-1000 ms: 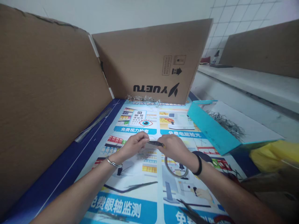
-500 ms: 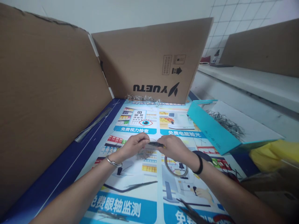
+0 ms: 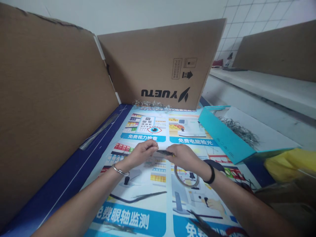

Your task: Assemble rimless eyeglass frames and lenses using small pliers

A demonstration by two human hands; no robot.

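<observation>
My right hand (image 3: 185, 157) is closed around dark-jawed pliers (image 3: 166, 152), whose tip points left; a bit of yellow shows by the fingers and the handles are hidden in the palm. Close to that tip, my left hand (image 3: 145, 152) pinches a thin wire, most of it hidden by the fingers. Under my right wrist lies a roll of tape (image 3: 178, 177). Nearer to me, a bundle of straight dark wires (image 3: 150, 196) rests on the printed sheet (image 3: 169, 204).
A turquoise box (image 3: 229, 141) holding tangled wire pieces (image 3: 238, 130) stands at the right. Cardboard panels (image 3: 158, 62) rise at the back and left, with a wire heap (image 3: 153, 104) at the back panel's foot. Yellow cloth or plastic (image 3: 287, 164) lies beyond my right forearm.
Both hands stay almost in place. The wire arc seen earlier between my left fingertips and the pliers is barely visible now.
</observation>
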